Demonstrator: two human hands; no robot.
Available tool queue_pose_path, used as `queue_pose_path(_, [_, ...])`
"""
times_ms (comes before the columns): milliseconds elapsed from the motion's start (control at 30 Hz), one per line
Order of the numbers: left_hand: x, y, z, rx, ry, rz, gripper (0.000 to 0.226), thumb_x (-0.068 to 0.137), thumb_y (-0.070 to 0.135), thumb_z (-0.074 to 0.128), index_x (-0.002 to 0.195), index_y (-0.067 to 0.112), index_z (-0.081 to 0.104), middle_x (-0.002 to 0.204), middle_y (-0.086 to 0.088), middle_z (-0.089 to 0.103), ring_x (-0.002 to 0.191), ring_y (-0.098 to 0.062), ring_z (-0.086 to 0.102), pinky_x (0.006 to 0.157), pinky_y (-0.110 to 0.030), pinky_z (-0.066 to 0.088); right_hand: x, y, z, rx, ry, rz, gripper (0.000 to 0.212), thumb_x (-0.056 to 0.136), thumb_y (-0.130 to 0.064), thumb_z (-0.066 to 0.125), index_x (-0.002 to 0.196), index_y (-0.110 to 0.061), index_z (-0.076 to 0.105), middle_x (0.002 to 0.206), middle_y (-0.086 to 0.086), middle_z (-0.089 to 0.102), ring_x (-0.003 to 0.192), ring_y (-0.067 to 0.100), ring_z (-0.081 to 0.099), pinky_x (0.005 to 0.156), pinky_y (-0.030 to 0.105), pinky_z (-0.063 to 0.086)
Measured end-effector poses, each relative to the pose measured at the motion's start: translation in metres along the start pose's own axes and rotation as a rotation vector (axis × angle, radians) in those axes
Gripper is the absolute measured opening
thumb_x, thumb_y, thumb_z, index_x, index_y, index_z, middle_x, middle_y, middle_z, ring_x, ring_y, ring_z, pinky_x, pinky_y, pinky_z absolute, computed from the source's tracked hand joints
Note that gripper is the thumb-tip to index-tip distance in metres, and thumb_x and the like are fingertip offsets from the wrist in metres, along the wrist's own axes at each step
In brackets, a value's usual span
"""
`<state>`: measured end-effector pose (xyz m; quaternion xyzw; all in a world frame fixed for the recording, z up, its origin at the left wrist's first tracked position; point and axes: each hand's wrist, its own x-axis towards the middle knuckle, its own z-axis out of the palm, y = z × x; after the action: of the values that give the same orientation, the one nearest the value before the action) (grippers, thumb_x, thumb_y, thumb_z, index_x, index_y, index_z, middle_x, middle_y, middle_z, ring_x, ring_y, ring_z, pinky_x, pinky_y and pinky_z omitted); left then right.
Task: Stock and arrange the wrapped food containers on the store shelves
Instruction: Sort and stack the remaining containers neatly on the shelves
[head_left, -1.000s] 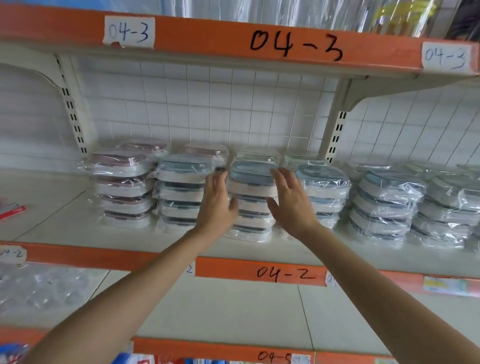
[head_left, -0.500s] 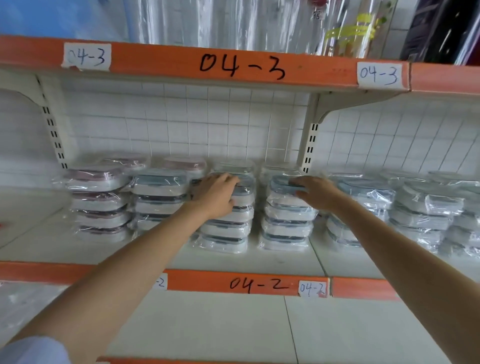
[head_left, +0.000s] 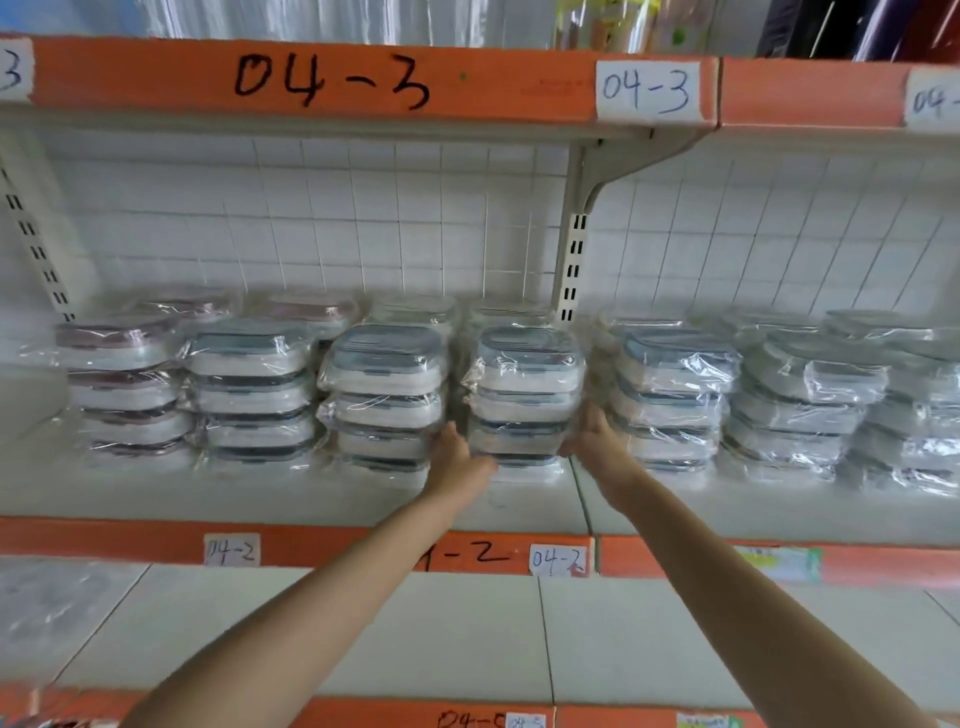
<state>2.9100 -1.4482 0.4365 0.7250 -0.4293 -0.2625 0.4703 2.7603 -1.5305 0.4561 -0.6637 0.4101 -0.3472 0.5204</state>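
Stacks of plastic-wrapped food containers fill the shelf marked 04-2 (head_left: 311, 499). The centre stack (head_left: 524, 364) has blue-grey lids and white bases. My left hand (head_left: 457, 460) grips its lower left corner, fingers reaching into the gap beside the neighbouring stack (head_left: 384, 379). My right hand (head_left: 597, 441) holds the lower right side, thumb up against the wrap, its fingers hidden between this stack and the blue-lidded stack (head_left: 670, 384) to the right. Pink-lidded stacks (head_left: 119, 374) stand at the far left.
More wrapped stacks (head_left: 810, 395) run off to the right. A white bracket upright (head_left: 571, 260) rises behind the centre stack. The orange 04-3 shelf edge (head_left: 332, 83) hangs overhead. A lower white shelf (head_left: 415, 634) lies beneath my arms.
Both hands have dropped from the tops of two neighbouring stacks to the lower sides of the one centre stack. The camera has moved nearer and to the right.
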Motion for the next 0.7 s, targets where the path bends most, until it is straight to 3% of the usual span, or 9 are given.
queue_pose_path(100, [0.017, 0.0, 0.01, -0.007, 0.04, -0.085, 0.069, 0.091, 0.017, 0.057, 0.15, 0.013, 0.021, 0.15, -0.006, 0.034, 0.132, -0.024, 0.039, 0.108, -0.032, 0.035, 0.005, 0.011, 0.0, 0.013, -0.137, 0.094, 0.052, 0.083, 0.013, 0.046, 0.127, -0.014, 0.039, 0.104, 0.001, 0.052, 0.097, 0.017, 0.05, 0.08, 0.025, 0.044])
queue_pose_path(200, [0.02, -0.002, 0.012, 0.055, 0.079, -0.074, 0.057, 0.092, 0.025, 0.058, 0.142, 0.01, 0.036, 0.145, -0.009, 0.042, 0.129, -0.026, 0.045, 0.105, -0.043, 0.039, 0.006, 0.014, -0.006, -0.155, -0.098, 0.087, 0.056, 0.086, 0.004, 0.054, 0.137, -0.013, 0.036, 0.112, -0.001, 0.05, 0.102, 0.017, 0.049, 0.085, 0.032, 0.042])
queue_pose_path(333, [0.009, -0.008, 0.012, 0.128, 0.082, -0.008, 0.056, 0.091, 0.026, 0.061, 0.139, 0.006, 0.041, 0.141, -0.008, 0.047, 0.127, -0.024, 0.047, 0.107, -0.041, 0.037, 0.0, 0.025, -0.012, -0.335, -0.001, -0.01, 0.055, 0.086, -0.019, 0.064, 0.133, -0.01, 0.037, 0.119, 0.002, 0.052, 0.108, 0.022, 0.049, 0.082, 0.034, 0.04])
queue_pose_path(433, [0.008, -0.006, 0.012, 0.161, 0.101, 0.025, 0.047, 0.092, 0.022, 0.059, 0.134, 0.005, 0.045, 0.135, -0.009, 0.053, 0.121, -0.023, 0.051, 0.104, -0.037, 0.04, 0.002, 0.023, -0.01, -0.506, 0.033, -0.085, 0.057, 0.089, -0.028, 0.061, 0.137, -0.013, 0.035, 0.13, 0.007, 0.051, 0.118, 0.027, 0.048, 0.088, 0.034, 0.039])
queue_pose_path(533, [0.008, -0.004, 0.008, 0.225, 0.081, 0.031, 0.041, 0.093, 0.022, 0.058, 0.129, 0.008, 0.047, 0.127, -0.008, 0.057, 0.104, -0.016, 0.057, 0.086, -0.024, 0.045, 0.001, 0.017, -0.006, -0.566, 0.026, -0.047, 0.06, 0.09, -0.028, 0.06, 0.14, -0.012, 0.031, 0.134, 0.012, 0.05, 0.119, 0.03, 0.049, 0.091, 0.036, 0.04])
queue_pose_path(600, [0.008, -0.001, 0.003, 0.191, 0.033, 0.002, 0.051, 0.089, 0.021, 0.063, 0.134, 0.009, 0.041, 0.126, -0.004, 0.055, 0.091, -0.008, 0.056, 0.072, -0.014, 0.044, 0.0, 0.013, -0.007, -0.572, -0.001, -0.044, 0.064, 0.089, -0.028, 0.062, 0.14, -0.01, 0.027, 0.136, 0.015, 0.048, 0.121, 0.032, 0.047, 0.095, 0.039, 0.04])
queue_pose_path(700, [0.008, 0.015, -0.003, 0.016, 0.026, 0.015, 0.071, 0.08, 0.021, 0.071, 0.138, 0.013, 0.032, 0.115, 0.006, 0.054, 0.095, -0.01, 0.056, 0.073, -0.019, 0.045, 0.003, -0.009, -0.016, -0.507, 0.048, -0.148, 0.083, 0.084, -0.031, 0.068, 0.146, -0.01, 0.017, 0.147, 0.014, 0.033, 0.131, 0.031, 0.037, 0.105, 0.045, 0.036])
